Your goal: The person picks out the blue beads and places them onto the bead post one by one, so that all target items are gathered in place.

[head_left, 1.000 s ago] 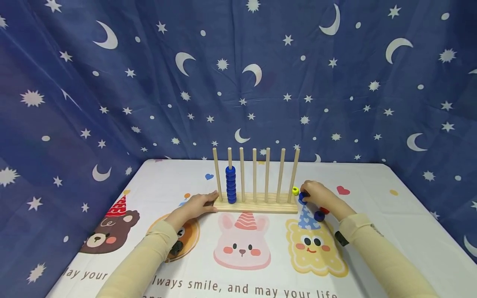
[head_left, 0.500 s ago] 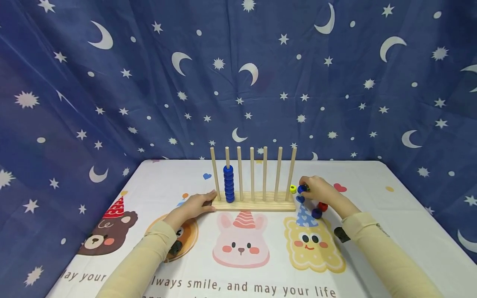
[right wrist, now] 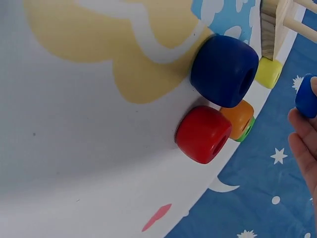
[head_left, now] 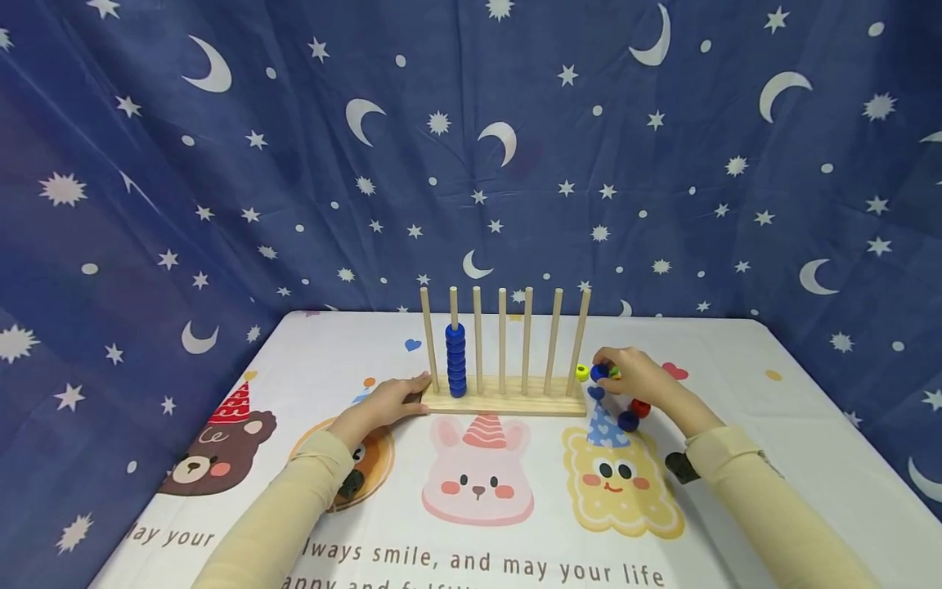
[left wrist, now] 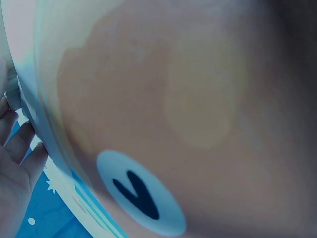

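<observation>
A wooden peg rack point(head_left: 508, 398) stands on the table, its upright pegs in one row. Several blue beads point(head_left: 456, 361) are stacked on the second peg from the left. My left hand point(head_left: 383, 406) holds the rack's left end, thumb at the front and fingers behind; in the left wrist view, only part of that hand point(left wrist: 20, 163) shows at the left edge. Past the rack's right end, my right hand point(head_left: 633, 378) pinches one blue bead point(right wrist: 307, 99) between thumb and fingers. A yellow bead point(head_left: 582, 373) lies between this hand and the rack.
Below the right hand lie a loose blue bead point(right wrist: 223, 69) and a red bead point(right wrist: 203, 134). An orange bead point(right wrist: 237, 116) and a green bead point(right wrist: 246, 131) sit behind them, partly hidden. A starry blue curtain point(head_left: 471, 164) hangs behind the printed white tablecloth point(head_left: 353, 564).
My right hand has moved slightly back, away from me, with the blue bead, showing more of the red bead. The left hand stays at the rack's end. The head view shifts a little.
</observation>
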The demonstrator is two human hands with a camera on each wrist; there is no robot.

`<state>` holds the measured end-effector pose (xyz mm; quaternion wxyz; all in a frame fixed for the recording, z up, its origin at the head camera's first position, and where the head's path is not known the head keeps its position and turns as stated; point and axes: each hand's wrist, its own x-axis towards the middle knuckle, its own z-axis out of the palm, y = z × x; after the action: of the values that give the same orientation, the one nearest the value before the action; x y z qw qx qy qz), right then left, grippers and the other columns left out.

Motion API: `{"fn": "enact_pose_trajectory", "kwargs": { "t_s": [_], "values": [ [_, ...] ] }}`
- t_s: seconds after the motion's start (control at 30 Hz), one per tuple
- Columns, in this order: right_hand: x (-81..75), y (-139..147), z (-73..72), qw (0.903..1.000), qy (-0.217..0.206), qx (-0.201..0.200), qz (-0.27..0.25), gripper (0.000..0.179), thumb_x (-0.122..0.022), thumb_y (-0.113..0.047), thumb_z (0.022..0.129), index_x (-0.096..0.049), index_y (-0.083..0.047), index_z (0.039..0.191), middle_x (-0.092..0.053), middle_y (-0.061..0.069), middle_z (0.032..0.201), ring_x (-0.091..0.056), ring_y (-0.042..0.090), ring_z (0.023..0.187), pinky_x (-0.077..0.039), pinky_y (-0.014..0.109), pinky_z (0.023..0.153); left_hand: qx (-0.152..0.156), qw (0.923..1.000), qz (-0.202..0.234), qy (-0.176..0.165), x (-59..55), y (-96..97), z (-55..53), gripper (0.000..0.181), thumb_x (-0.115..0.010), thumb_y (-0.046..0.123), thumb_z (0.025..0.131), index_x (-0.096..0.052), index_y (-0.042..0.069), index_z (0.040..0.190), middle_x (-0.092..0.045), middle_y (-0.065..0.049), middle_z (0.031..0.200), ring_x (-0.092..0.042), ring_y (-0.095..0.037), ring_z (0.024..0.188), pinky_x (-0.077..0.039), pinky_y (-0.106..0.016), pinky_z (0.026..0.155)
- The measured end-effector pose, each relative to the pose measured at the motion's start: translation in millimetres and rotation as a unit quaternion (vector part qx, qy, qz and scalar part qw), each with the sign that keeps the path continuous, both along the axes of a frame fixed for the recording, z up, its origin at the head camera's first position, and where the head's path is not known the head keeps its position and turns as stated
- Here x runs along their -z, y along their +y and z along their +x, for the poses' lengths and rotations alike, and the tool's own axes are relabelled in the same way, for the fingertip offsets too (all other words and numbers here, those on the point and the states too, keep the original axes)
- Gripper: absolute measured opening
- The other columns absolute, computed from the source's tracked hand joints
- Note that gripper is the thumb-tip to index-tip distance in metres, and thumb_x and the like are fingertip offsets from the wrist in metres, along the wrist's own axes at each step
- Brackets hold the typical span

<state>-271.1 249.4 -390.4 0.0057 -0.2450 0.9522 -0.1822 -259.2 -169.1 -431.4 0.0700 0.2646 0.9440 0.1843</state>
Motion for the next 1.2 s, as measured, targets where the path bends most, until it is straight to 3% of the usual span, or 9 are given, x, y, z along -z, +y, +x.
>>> {"fn": "enact_pose_trajectory", "kwargs": {
  "t_s": [0.2,0.4,0.63,0.83,1.2],
  "values": [
    [-1.2,3,6.1,0.9999,0.008,-0.006,-0.007,0.029,-0.071,-0.004,0.079,-0.062,0.006,0.105,-0.069,0.018,0.094,-0.066,0.03,0.087,-0.055,0.047,0.084,-0.009,0.9998,0.002,-0.016,-0.9,1.6,-1.1,0.066,-0.063,0.03,0.089,-0.038,0.0,0.142,-0.04,-0.019,0.145,-0.044,-0.041,0.128,-0.036,-0.05,0.107],
    [-2.9,7,13.3,0.9994,0.024,-0.006,-0.025,0.028,-0.071,-0.003,0.078,-0.063,0.006,0.104,-0.07,0.016,0.094,-0.066,0.028,0.087,-0.054,0.048,0.085,0.003,0.9999,0.006,-0.008,-1.2,3.5,-3.3,0.065,-0.063,0.031,0.089,-0.039,-0.001,0.141,-0.041,-0.019,0.144,-0.044,-0.041,0.128,-0.037,-0.05,0.107],
    [0.6,7,23.1,0.9978,0.034,-0.02,-0.054,0.029,-0.071,-0.004,0.08,-0.064,0.006,0.106,-0.07,0.017,0.098,-0.066,0.028,0.087,-0.054,0.048,0.084,-0.014,0.9996,0.007,-0.024,-1.2,1.7,-0.5,0.066,-0.064,0.031,0.087,-0.039,0.002,0.142,-0.039,-0.017,0.146,-0.042,-0.04,0.131,-0.034,-0.051,0.109],
    [4.8,5,32.3,0.9971,0.047,-0.021,-0.055,0.03,-0.072,-0.005,0.079,-0.064,0.005,0.106,-0.069,0.015,0.097,-0.064,0.028,0.084,-0.055,0.047,0.08,0.003,0.9999,0.008,-0.014,0.5,0.8,-0.7,0.066,-0.064,0.031,0.087,-0.04,-0.001,0.14,-0.041,-0.019,0.144,-0.044,-0.041,0.129,-0.036,-0.051,0.107],
    [3.3,-5,42.4,0.9941,0.053,-0.065,-0.07,0.029,-0.073,-0.006,0.079,-0.066,0.002,0.106,-0.069,0.009,0.095,-0.063,0.021,0.085,-0.056,0.043,0.079,-0.006,0.9997,0.014,-0.019,0.3,0.9,-2.6,0.066,-0.065,0.031,0.087,-0.039,0.001,0.141,-0.04,-0.018,0.145,-0.043,-0.04,0.13,-0.035,-0.05,0.108]
  ]
}}
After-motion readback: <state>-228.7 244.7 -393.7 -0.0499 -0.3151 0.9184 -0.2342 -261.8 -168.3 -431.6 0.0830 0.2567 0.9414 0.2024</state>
